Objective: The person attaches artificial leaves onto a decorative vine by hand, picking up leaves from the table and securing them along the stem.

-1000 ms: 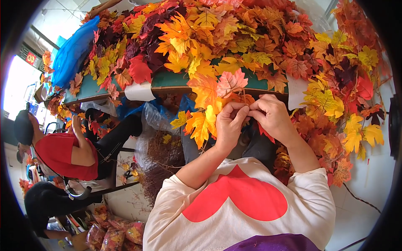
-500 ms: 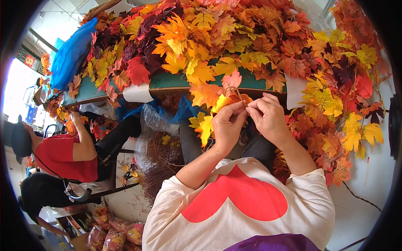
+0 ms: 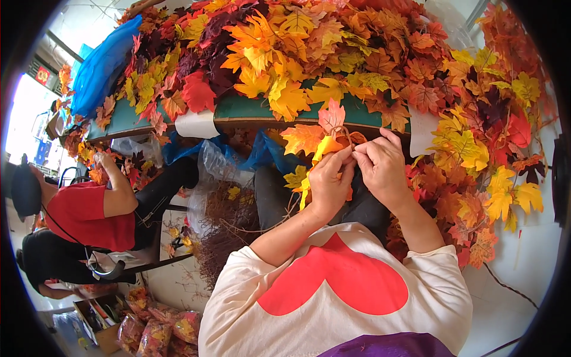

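Note:
My left hand (image 3: 332, 181) is closed around the stems of an artificial maple leaf garland, fingertips pinched together. Against it, my right hand (image 3: 380, 165) pinches at the same spot, thumb and forefinger pressed on the brown stem; exactly what lies between the fingertips is too small to see. From the held bunch a pink leaf (image 3: 332, 115) stands up, an orange leaf (image 3: 302, 138) spreads to the left, and yellow leaves hang beside my left hand. A thin brown vine stem (image 3: 343, 132) loops just above the fingers. All this is held over my lap, before the table edge.
A green table (image 3: 238, 113) bears a large heap of red, orange, yellow and purple artificial leaves. More leaf garlands (image 3: 470, 149) hang at the right. Brown vines (image 3: 229, 238) lie beside my left leg. At left, a person in a red shirt (image 3: 89, 220) handles leaves. Bagged leaves (image 3: 157, 333) lie lower left.
The view has shifted slightly. My hands stay pinched together on the garland stem, with small finger movements. The yellow leaves below my left hand have turned and show less.

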